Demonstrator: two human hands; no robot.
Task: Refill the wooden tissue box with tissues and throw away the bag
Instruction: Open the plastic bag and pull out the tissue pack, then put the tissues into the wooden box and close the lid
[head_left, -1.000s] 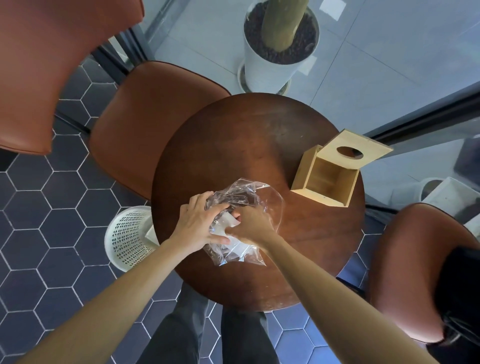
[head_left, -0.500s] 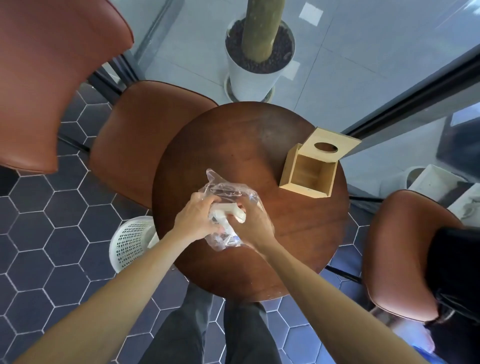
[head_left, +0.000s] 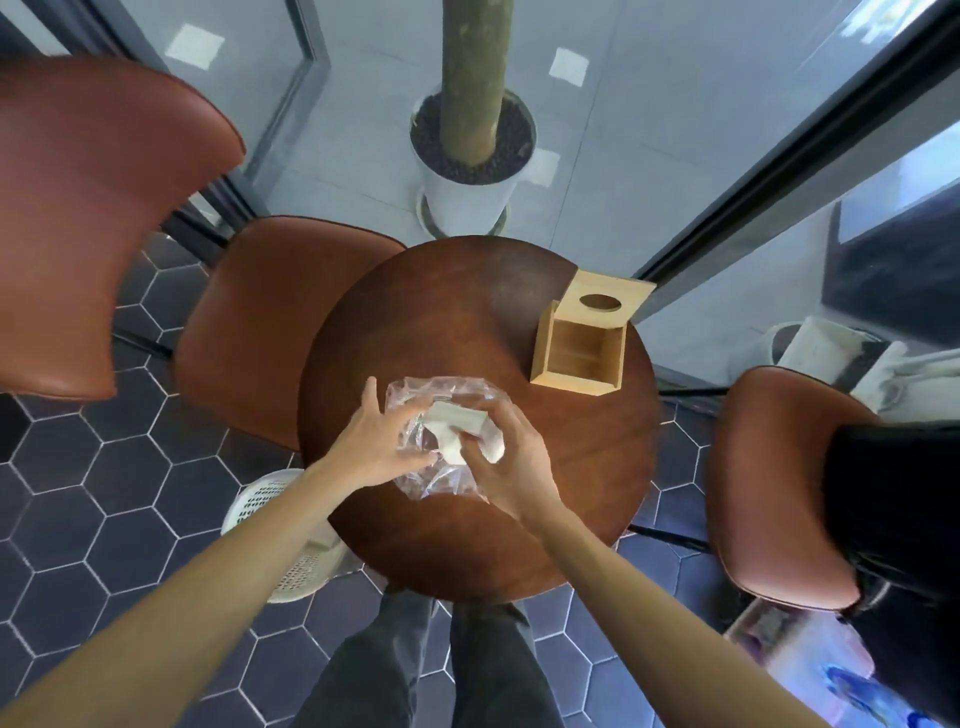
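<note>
Compared with a second ago, the white block of folded tissues (head_left: 457, 427) is showing more plainly out of the crinkled clear plastic bag (head_left: 441, 467), which is now sagging lower around it. That suggests the unpacking step is nearly done, with the refill itself not yet begun.

The right hand (head_left: 511, 457) is gripping the tissue block, fingers closed over its near-right side. The left hand (head_left: 376, 449) is resting on the bag's left side with fingers spread fairly wide and the thumb lifted; whether it is actually pinching the film cannot be told.

Block and bag are sitting near the front of the round dark wooden table (head_left: 467, 312), nearer the person than the pale wooden tissue box (head_left: 579, 358). The block's long axis is running from its near-left end up toward that box. The box is lying toward the table's far-right edge, its open side facing up and its lid with the oval hole (head_left: 605, 299) swung back. A white perforated plastic basket (head_left: 280, 530) is standing on the floor just beside the table's near-left edge, a likely place for the bag.
</note>
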